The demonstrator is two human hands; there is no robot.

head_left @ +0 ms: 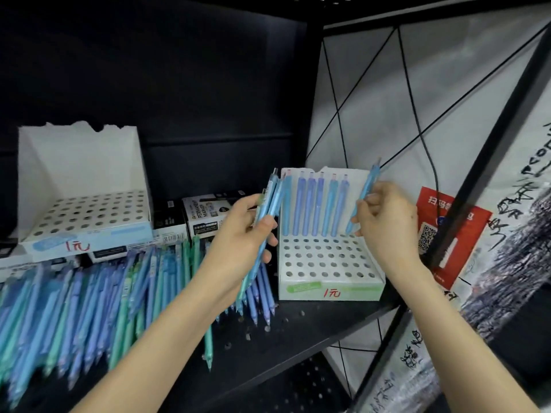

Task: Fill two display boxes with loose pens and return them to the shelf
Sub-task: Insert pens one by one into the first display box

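- While a bundle of blue pens [269,204] is gripped in the curled fingers and thumb of the left hand [238,231], a single light-blue pen [368,186] is pinched between the thumb and fingertips of the right hand [387,222].
- The single pen is held tilted, its upper end leaning to the right and its lower tip brought down at the right end of the back row of the nearer display box [331,290]; whether the tip is already seated in a hole cannot be told.
- This white display box is set on the black shelf [298,338], towards its right side, and a row of upright pens [311,204] is lodged in its rearmost holes; the rows of holes in front are unfilled.
- The bundle is held just beside the left edge of that box, slanted, with its lower ends hidden behind the palm.
- A second display box [77,162] is seen at the left, raised on small cartons, with no pens in its holes.
- Loose pens [74,308] in blue, violet and green are spread in a heap over the left part of the shelf.
- Marker cartons [205,216] are stacked between the two display boxes, behind the left hand.
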